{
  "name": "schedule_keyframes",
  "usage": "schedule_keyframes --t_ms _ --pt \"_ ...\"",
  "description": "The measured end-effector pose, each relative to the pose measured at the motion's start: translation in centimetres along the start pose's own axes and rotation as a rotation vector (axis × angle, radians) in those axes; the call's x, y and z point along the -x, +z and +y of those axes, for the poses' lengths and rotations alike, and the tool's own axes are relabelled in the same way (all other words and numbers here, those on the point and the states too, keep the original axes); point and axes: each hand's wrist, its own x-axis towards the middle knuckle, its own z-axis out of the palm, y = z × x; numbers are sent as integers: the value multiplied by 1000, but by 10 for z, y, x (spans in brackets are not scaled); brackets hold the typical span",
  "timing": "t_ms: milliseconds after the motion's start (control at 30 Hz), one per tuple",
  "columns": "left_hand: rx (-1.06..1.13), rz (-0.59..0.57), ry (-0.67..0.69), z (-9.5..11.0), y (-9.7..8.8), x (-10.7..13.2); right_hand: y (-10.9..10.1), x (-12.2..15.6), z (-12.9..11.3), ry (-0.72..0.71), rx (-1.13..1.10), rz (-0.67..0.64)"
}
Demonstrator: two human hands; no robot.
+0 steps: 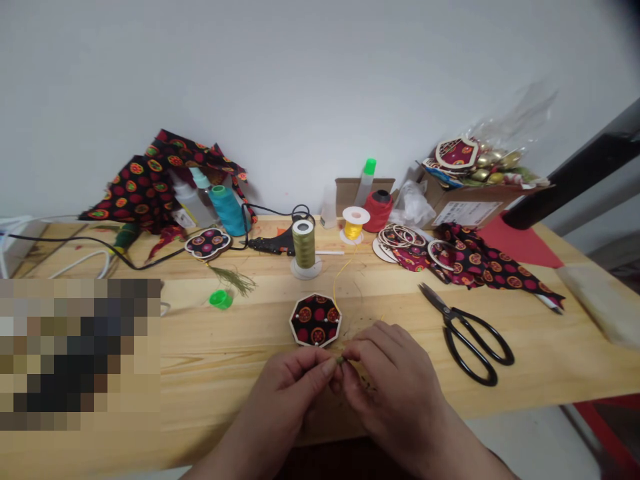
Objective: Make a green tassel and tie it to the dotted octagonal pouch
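My left hand (295, 383) and my right hand (387, 377) meet near the front edge of the wooden table (525, 320), fingers pinched together on a small olive-green tassel of thread (341, 361). Just beyond my fingertips lies an octagonal fabric-covered piece (315, 319) with a red and black dot pattern. A yellow thread runs from it back to a yellow thread spool (354, 225). An olive-green spool (304, 247) stands upright behind the piece.
Black scissors (467, 333) lie to the right. Patterned fabric (480, 260), rings (400, 237), a red spool (379, 209), glue bottles (366, 180), a teal spool (227, 210), a glue gun (273, 245) and a green cap (221, 299) crowd the back. A cardboard box (470, 200) sits back right.
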Motion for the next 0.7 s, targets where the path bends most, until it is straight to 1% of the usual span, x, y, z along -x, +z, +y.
schedule_keyframes --t_ms 133,233,333,400,467,533,633,700 --pt "-10 6 45 1 0 -1 -2 -2 1 -25 37 -1" --pt "-36 -5 51 0 -1 -2 -2 -2 3 -49 49 7" --pt "-118 8 74 3 -1 0 0 -1 4 -56 47 24" --pt "-205 25 108 7 0 1 1 0 4 -36 23 26" --pt "-284 39 149 10 1 3 1 0 5 -9 -31 3" --pt "-328 52 176 12 2 4 -1 0 6 -13 -92 -22" --pt "-363 48 184 12 3 3 -3 -1 6 -46 -161 -77" --pt "-378 47 186 12 3 3 -4 0 5 -42 -196 -105"
